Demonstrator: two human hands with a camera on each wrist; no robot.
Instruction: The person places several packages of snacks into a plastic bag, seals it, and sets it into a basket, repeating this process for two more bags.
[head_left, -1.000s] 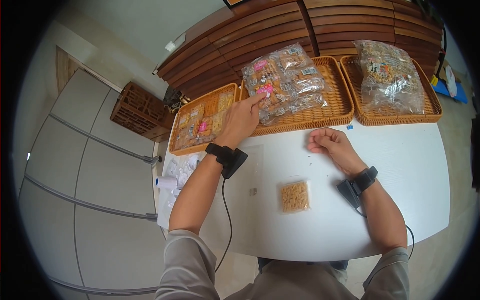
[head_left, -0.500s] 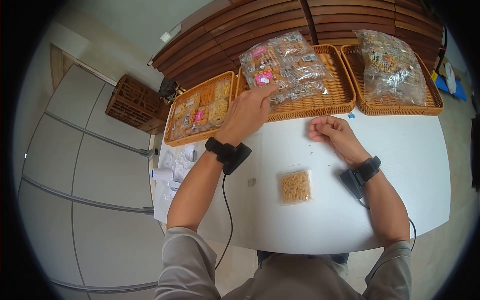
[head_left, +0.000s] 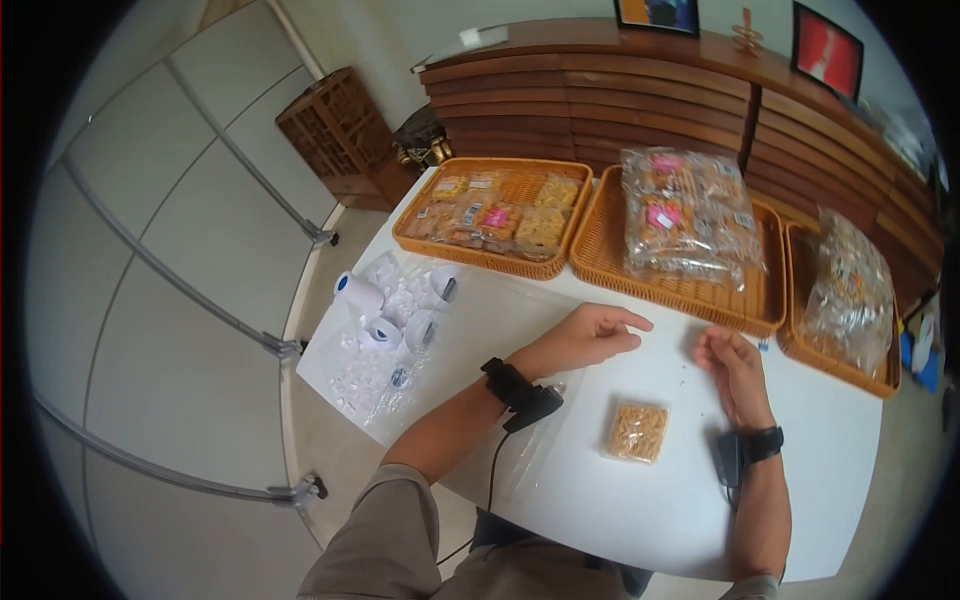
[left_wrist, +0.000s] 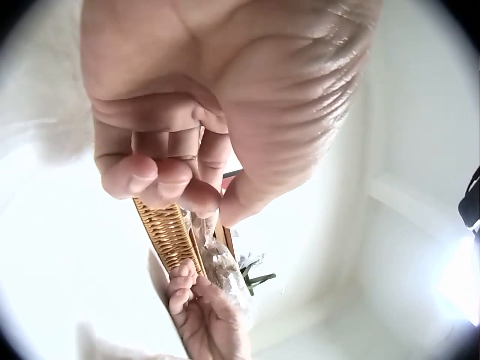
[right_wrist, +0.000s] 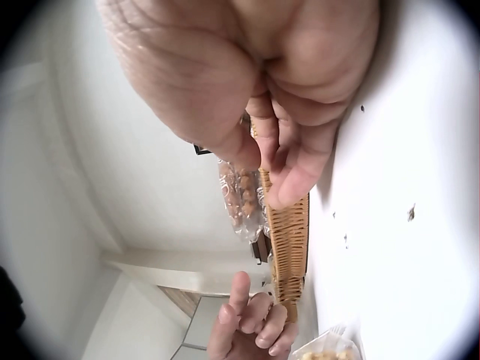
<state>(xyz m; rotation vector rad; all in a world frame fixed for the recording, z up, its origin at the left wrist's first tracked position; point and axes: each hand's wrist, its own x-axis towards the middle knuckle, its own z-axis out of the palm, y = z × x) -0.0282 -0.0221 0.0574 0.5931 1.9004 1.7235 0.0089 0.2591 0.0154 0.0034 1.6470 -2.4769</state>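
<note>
In the head view my left hand (head_left: 590, 338) is over the white table, fingers loosely bent and index finger reaching forward, holding nothing. My right hand (head_left: 735, 375) stays near the table's right side with its fingers loosely curled; nothing shows in its grasp. Between and below the hands lies a square clear packet of pale yellow snack pieces (head_left: 640, 432). Ahead of them, large clear bags of packaged snacks (head_left: 690, 215) with pink labels are piled in the middle wicker basket (head_left: 595, 240). The left wrist view shows bent, empty fingers (left_wrist: 172, 176).
A left wicker basket (head_left: 520, 185) holds several small snack packets. Another wicker basket (head_left: 840, 375) carries a bulky clear bag (head_left: 855, 290). White label rolls (head_left: 360, 292) and paper scraps lie at the table's left. Cables trail from both wrists. Dark crumbs (right_wrist: 411, 213) dot the table.
My left hand has drawn back from the bags in the middle basket to over the table. The right hand keeps its curled pose. The head view has turned left and up.
</note>
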